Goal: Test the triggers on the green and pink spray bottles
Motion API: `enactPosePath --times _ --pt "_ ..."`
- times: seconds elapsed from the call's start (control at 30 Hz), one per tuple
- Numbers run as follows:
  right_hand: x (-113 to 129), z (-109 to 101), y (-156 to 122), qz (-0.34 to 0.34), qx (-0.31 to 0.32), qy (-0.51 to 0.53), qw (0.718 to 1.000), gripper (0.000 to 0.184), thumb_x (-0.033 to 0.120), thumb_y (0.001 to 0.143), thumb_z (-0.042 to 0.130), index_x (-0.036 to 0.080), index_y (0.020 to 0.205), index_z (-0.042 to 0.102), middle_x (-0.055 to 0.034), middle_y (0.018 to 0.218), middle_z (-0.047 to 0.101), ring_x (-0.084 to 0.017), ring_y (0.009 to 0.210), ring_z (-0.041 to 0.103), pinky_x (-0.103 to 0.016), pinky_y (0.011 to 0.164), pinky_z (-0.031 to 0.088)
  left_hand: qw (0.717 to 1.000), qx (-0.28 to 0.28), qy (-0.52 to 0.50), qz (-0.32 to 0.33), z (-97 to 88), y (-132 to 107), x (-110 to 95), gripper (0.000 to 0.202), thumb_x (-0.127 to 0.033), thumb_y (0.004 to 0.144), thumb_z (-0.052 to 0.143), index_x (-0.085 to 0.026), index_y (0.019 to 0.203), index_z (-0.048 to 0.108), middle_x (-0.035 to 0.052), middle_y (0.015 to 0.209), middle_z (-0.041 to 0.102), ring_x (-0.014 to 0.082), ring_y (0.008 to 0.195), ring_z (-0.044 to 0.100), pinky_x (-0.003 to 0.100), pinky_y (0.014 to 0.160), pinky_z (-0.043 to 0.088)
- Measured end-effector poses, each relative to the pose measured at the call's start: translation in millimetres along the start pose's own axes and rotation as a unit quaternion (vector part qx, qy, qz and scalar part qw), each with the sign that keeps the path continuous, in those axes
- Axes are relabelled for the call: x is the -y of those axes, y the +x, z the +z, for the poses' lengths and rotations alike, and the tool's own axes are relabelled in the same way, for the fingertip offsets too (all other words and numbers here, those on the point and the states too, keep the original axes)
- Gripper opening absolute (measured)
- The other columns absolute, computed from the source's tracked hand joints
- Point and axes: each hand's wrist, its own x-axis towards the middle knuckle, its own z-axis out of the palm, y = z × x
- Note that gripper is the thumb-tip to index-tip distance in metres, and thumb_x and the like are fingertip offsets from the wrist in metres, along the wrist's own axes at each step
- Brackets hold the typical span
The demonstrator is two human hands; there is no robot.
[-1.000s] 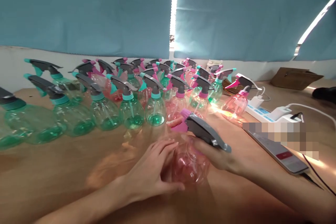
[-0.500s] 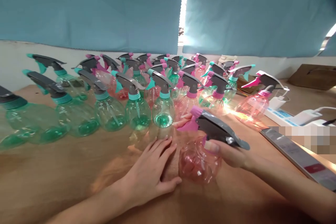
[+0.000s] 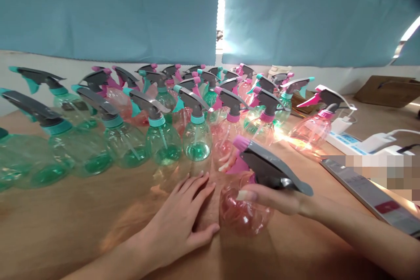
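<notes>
My right hand (image 3: pixel 278 199) is wrapped round the neck of a clear pink spray bottle (image 3: pixel 244 212). The thumb crosses the near side, and fingertips show beyond the pink trigger. Its grey sprayer head with a pink nozzle points to the upper left. Flat on the brown table (image 3: pixel 138 201) lies my left hand (image 3: pixel 182 214), fingers stretched out, just left of that bottle and holding nothing. Behind the hands stands a row of spray bottles, among them a green one (image 3: pixel 197 140) and a pink one (image 3: pixel 231 133).
More green and pink spray bottles crowd the back and left. At the right are a lone pink spray bottle (image 3: pixel 313 129), a white power strip (image 3: pixel 348 142) with chargers, a flat grey device (image 3: pixel 367 197) and a brown bag (image 3: pixel 387 91). Blue blinds (image 3: pixel 108 13) hang behind.
My right thumb has moved left across the held bottle's neck, and the bottle sits slightly lower in view. The whole scene has shifted a little left. My left hand stays flat.
</notes>
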Motion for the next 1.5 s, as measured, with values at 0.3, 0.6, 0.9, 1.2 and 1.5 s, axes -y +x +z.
enactPosePath --times 0.3,0.6,0.9,1.2,1.5 --pt "3.2 1.6 5.4 0.018 0.012 0.065 0.998 0.034 0.056 0.082 0.06 0.026 0.065 0.06 0.0051 0.049 0.046 -0.013 0.049 0.05 -0.024 0.048 0.049 1.0 0.004 0.006 0.003 -4.5 1.7 -2.3 0.052 -0.041 0.086 0.065 -0.023 0.134 0.052 0.0137 0.146 0.047 0.0372 0.132 0.044 0.057 0.107 0.037" --pt "7.4 4.5 5.0 0.059 0.0 0.184 0.981 0.029 0.014 0.078 0.062 0.025 0.106 0.061 -0.0001 0.087 0.068 -0.017 0.077 0.069 -0.031 0.073 0.059 1.0 0.012 0.02 0.004 -5.4 3.0 -1.8 0.054 -0.043 0.092 0.06 -0.024 0.141 0.048 0.0119 0.144 0.05 0.0347 0.131 0.045 0.054 0.109 0.035" --pt "-6.6 12.5 -0.8 0.003 -0.003 0.137 0.991 0.034 0.025 0.082 0.056 0.026 0.116 0.054 -0.0012 0.09 0.067 -0.017 0.075 0.067 -0.033 0.067 0.059 0.999 0.038 0.037 -0.002 -7.1 3.7 -2.6 0.053 -0.042 0.093 0.058 -0.02 0.14 0.048 0.014 0.146 0.047 0.0348 0.134 0.042 0.054 0.108 0.037" --pt "-6.5 10.3 0.7 0.004 0.022 0.13 0.991 0.047 0.013 0.079 0.059 0.027 0.123 0.052 0.0001 0.086 0.07 -0.019 0.077 0.071 -0.033 0.07 0.061 0.999 0.034 0.038 -0.001 -4.5 1.4 -1.1 0.053 -0.043 0.094 0.057 -0.022 0.141 0.047 0.0128 0.148 0.045 0.0345 0.136 0.04 0.054 0.109 0.036" --pt "-4.6 8.6 2.1 -0.021 0.017 0.18 0.983 0.049 0.006 0.074 0.058 0.021 0.12 0.053 -0.0059 0.107 0.069 -0.018 0.087 0.07 -0.034 0.086 0.059 0.997 0.053 0.058 -0.003 -5.6 2.9 -1.7 0.052 -0.043 0.097 0.054 -0.02 0.142 0.045 0.0125 0.149 0.043 0.0328 0.137 0.038 0.053 0.109 0.035"
